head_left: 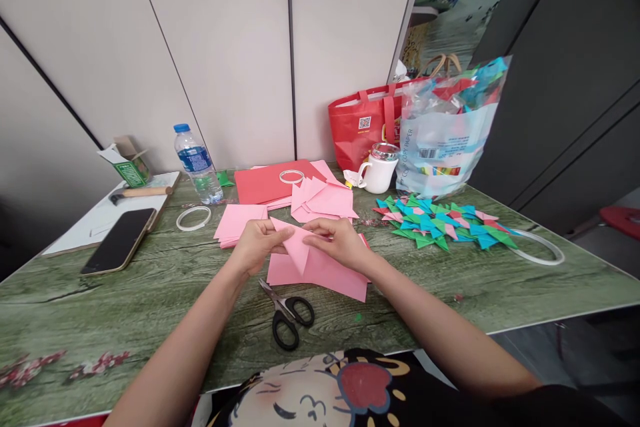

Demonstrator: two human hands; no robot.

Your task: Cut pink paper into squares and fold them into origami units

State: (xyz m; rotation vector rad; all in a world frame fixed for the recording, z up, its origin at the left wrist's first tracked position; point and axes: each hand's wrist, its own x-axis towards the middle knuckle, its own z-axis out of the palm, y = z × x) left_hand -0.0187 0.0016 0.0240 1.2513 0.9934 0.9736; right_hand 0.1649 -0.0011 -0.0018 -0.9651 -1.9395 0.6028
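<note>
Both my hands hold one folded pink paper piece (pixel 299 248) just above the table. My left hand (pixel 259 242) pinches its left side and my right hand (pixel 340 240) pinches its right side, fingers closed on the paper. The piece comes to a point that hangs downward. Under it lies a stack of pink sheets (pixel 320 272). Black-handled scissors (pixel 287 313) lie on the table just in front of my hands.
More pink sheets (pixel 324 200) and red sheets (pixel 270 181) lie behind. A pile of folded coloured triangles (pixel 440 221), a plastic bag (pixel 445 130), a white mug (pixel 379 170), a red bag (pixel 364 121), a water bottle (pixel 197 163), tape rings (pixel 193 217), a phone (pixel 120 240) and a hammer (pixel 141 192) surround them.
</note>
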